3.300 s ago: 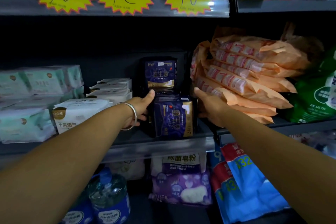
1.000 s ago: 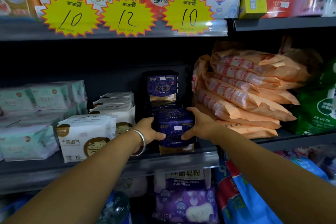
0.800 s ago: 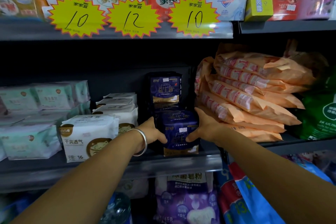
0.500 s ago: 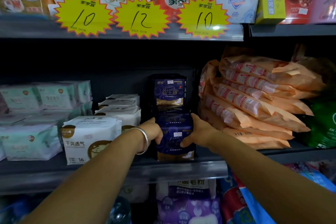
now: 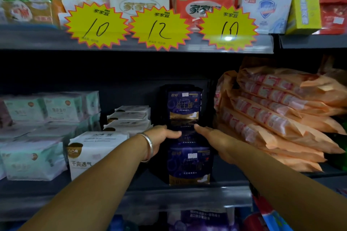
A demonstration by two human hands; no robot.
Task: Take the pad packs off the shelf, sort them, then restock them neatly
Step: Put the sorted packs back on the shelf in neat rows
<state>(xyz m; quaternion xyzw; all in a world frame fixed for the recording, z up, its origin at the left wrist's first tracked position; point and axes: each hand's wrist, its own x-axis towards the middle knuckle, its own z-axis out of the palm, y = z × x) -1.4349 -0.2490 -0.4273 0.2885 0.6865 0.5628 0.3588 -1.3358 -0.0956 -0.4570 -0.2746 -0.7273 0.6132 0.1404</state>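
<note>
Head view: restock step, navy col. Front navy pack (image 5: 189, 165) stands upright at the shelf (image 5: 187, 191) lip, free of both hands. L hand (image 5: 165, 134) and R hand (image 5: 212, 137) reach over it toward a mid navy pack (image 5: 185, 136), in shadow behind it; rear navy pack (image 5: 185, 105) upright at the back. Grip both sides: fingers fairly straight, holding nothing, contact w/ mid pack unclear. Next, my guess: square mid pack flush, w/o bumping the orange packs (image 5: 281, 114) or white packs (image 5: 97, 150).

Vs 0.5 s ago: both hands were clamped on the front pack; now off it, moved deeper.
</note>
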